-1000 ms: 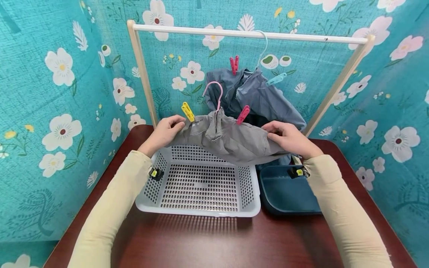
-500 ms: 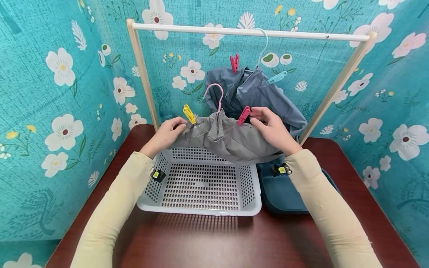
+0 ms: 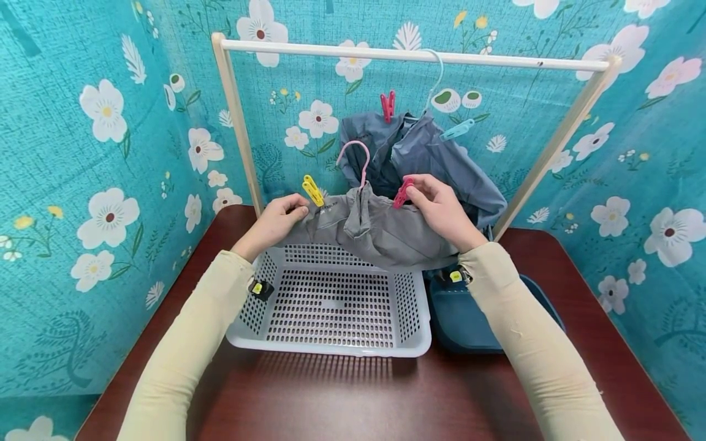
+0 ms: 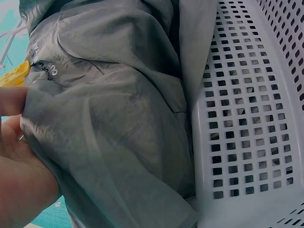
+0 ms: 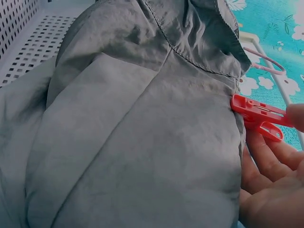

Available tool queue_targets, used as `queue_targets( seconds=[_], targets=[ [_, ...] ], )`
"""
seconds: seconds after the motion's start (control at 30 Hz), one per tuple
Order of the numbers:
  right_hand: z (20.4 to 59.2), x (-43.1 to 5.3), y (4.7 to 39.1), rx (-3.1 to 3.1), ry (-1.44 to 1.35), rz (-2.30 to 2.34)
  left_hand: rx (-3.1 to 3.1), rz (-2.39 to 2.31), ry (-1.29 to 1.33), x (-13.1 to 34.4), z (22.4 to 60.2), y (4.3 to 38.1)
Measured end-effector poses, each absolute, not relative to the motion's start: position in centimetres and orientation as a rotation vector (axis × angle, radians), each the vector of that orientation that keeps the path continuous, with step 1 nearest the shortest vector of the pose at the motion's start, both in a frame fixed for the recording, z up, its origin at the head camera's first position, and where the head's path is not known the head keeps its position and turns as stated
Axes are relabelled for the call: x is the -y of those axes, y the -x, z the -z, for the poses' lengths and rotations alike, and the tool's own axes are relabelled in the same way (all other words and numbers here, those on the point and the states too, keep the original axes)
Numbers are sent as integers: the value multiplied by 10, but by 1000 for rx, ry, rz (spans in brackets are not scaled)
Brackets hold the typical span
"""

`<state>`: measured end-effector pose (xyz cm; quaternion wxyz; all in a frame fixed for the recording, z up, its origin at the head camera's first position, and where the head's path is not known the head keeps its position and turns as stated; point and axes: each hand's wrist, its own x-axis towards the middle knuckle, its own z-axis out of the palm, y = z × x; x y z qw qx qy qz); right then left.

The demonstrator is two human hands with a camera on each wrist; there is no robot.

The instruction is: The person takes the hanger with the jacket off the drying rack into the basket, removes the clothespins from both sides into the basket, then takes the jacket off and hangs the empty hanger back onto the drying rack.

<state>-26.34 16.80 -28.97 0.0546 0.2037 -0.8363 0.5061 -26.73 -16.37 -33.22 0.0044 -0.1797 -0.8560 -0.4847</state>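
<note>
Grey fabric garment (image 3: pixel 386 239) extends between left hand (image 3: pixel 282 222), pinching its upper edge, and right hand (image 3: pixel 441 208), gripping a red plastic clothespin (image 3: pixel 402 195) clipped to it. White perforated plastic basket (image 3: pixel 331 351) sits below both.

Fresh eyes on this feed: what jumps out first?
At the head view's centre is the grey garment with its pink hanger, pinched in the left hand. Next comes the red clothespin on the garment's upper edge, pinched by the right hand. Behind, a blue garment hangs from the white rail.
</note>
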Motion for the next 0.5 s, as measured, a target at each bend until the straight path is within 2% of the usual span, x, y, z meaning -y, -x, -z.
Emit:
queue_targets(
  seconds=[0.17,0.4,0.5],
  targets=[
    [289,-167,262,2504,-616,-1584,2660,1548,581,166,332,267],
    [285,-166,260,2453,-607,-1694,2690,1574,554,156,299,238],
    [285,-166,261,2422,-622,-1754,2686,1569,549,157,305,243]
  ],
)
